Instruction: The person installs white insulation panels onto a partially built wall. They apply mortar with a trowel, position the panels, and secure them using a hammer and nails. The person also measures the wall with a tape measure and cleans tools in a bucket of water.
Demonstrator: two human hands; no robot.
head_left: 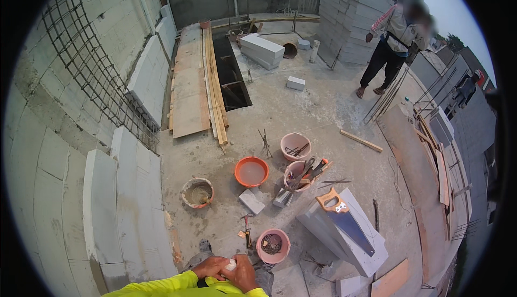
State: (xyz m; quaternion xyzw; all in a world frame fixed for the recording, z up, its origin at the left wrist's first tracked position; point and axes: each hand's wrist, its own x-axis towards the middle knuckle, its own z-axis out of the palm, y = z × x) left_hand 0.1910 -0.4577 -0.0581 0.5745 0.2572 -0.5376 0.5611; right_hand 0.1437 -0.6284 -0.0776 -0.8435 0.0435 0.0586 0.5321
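Both hands meet low down: left hand point(211, 268) and right hand point(241, 273), each grip clamped on a small white object point(231, 264). A pink bucket point(273, 246) sits just beyond

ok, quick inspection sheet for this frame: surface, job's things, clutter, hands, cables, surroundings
surface: bare concrete floor, dusty, with a rectangular opening beside stacked planks.
job's things: small white object held between both hands; what it is cannot be told.
clutter: orange basin, pink buckets of tools, mortar bucket, hammer, handsaw lying on a white block.
hands: left hand and right hand together at the lower edge.
cables: nothing seen.
surroundings: block walls, rebar mesh, another person standing far right.
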